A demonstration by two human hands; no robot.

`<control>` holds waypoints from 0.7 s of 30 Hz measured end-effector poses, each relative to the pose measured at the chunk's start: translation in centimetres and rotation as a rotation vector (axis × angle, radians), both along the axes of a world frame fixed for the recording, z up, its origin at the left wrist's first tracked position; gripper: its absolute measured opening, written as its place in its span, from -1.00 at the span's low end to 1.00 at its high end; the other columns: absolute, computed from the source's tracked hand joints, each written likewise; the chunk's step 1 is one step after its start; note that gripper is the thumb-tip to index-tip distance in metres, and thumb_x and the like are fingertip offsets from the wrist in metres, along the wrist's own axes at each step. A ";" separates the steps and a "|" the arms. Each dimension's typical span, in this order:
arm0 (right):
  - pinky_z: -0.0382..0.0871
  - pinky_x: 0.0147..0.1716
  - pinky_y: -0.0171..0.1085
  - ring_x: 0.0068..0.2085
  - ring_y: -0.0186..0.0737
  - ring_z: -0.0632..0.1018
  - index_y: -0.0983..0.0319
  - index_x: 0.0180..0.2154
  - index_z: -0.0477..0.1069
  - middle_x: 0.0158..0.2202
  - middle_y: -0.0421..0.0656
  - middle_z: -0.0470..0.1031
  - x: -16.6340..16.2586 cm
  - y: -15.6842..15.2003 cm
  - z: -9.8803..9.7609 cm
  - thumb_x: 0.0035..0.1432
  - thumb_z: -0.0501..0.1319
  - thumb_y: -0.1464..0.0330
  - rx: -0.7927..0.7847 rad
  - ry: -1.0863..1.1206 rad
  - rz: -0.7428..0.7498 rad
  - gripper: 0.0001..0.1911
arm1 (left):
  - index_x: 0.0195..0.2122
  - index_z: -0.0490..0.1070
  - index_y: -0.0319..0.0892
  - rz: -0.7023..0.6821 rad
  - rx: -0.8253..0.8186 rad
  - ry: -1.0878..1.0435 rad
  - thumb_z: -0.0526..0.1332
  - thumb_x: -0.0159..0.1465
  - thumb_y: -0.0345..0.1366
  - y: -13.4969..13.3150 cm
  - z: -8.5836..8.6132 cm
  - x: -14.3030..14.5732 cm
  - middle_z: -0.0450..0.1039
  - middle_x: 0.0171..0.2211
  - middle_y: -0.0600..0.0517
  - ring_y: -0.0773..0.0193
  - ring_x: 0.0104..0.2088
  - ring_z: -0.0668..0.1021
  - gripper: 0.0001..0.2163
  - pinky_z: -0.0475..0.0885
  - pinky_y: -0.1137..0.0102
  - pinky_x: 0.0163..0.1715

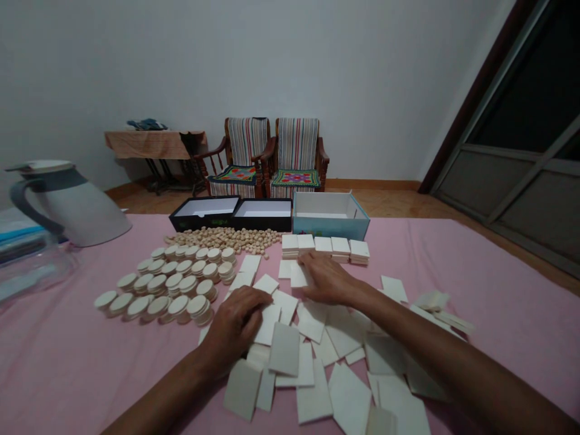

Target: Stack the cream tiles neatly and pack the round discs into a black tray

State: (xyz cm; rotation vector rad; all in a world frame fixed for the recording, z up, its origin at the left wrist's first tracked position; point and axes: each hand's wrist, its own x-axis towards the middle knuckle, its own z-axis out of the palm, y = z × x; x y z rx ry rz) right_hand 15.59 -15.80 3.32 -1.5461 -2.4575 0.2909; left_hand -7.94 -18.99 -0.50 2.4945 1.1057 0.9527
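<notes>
the thin, flat, square-cornered tiles (284, 349) are plain off-white, some looking greyer. the stacked round discs (198, 305) are plain cream, the small rounded beads (226, 240) beige, the tablecloth (54, 368) solid pink. two open rectangular boxes (194, 222) are black outside, pale inside; a light-blue open rectangular box (330, 228) is whitish within. the tapered jug (90, 208) is pale grey, its handle (27, 208) dark blue-grey. the brown wooden armchairs (324, 154) have striped cloth covers (296, 142) and multicoloured patterned seat mats (294, 177).
</notes>
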 end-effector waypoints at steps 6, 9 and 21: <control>0.28 -0.20 -0.13 -0.08 0.00 0.39 0.32 -0.09 0.29 -0.07 0.07 0.33 -1.9 3.3 -2.0 0.01 0.26 0.17 0.031 -0.040 -0.076 -0.52 | -0.28 0.43 -0.17 -0.002 0.011 -0.093 0.01 0.18 -0.52 -0.3 -0.1 -0.6 0.51 -0.32 -0.03 0.21 -0.26 0.51 -0.76 0.43 0.30 -0.24; 0.27 -0.23 -0.18 -0.13 -0.08 0.42 0.29 -0.09 0.31 -0.08 0.03 0.33 -1.8 3.7 -2.2 0.04 0.23 0.28 0.029 0.012 -0.097 -0.62 | -0.31 0.45 -0.16 0.001 0.023 -0.171 0.02 0.19 -0.51 -0.3 -0.2 -0.8 0.52 -0.33 -0.02 0.22 -0.27 0.52 -0.77 0.44 0.31 -0.26; 0.30 -0.15 -0.28 -0.05 -0.19 0.42 0.21 0.02 0.33 0.02 -0.02 0.31 -8.2 9.6 -4.0 0.03 0.14 0.59 -0.018 0.020 0.407 -0.52 | -0.43 0.46 -0.14 0.246 0.006 -0.467 0.01 0.15 -0.48 -0.3 0.3 -1.7 0.53 -0.40 0.03 0.21 -0.28 0.54 -0.76 0.45 0.27 -0.19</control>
